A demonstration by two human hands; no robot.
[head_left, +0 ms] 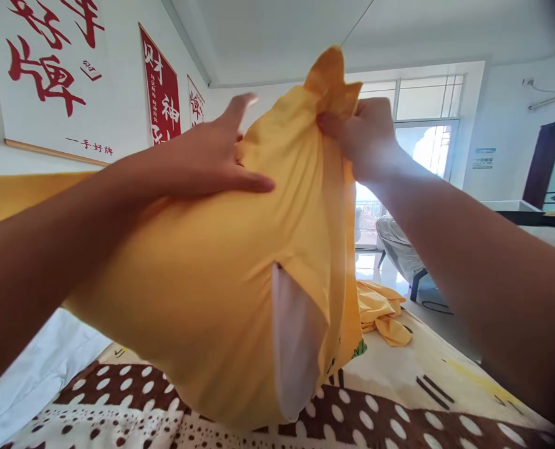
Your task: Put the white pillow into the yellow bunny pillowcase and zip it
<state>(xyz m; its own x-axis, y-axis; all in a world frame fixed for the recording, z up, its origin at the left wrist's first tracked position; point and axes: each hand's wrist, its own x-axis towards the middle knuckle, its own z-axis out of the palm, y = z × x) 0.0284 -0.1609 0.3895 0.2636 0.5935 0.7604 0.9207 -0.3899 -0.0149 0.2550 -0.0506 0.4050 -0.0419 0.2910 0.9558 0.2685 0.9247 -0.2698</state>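
A yellow pillowcase hangs in front of me, raised off the bed, with a white pillow showing through its gap at the lower right. My right hand pinches the gathered top of the cloth, and a bunched tuft stands up above the fingers. Against the upper left of the pillowcase lies my left hand, its thumb and fingers spread apart. Part of that hand's fingers is hidden behind the cloth. Green leaf print shows at the pillowcase's lower right corner.
Below is a bed with a brown-and-cream dotted sheet. Crumpled yellow cloth lies on it to the right, white bedding at the left. Farther back stand a plastic-covered chair and a bright glass door. Red-lettered scrolls hang on the left wall.
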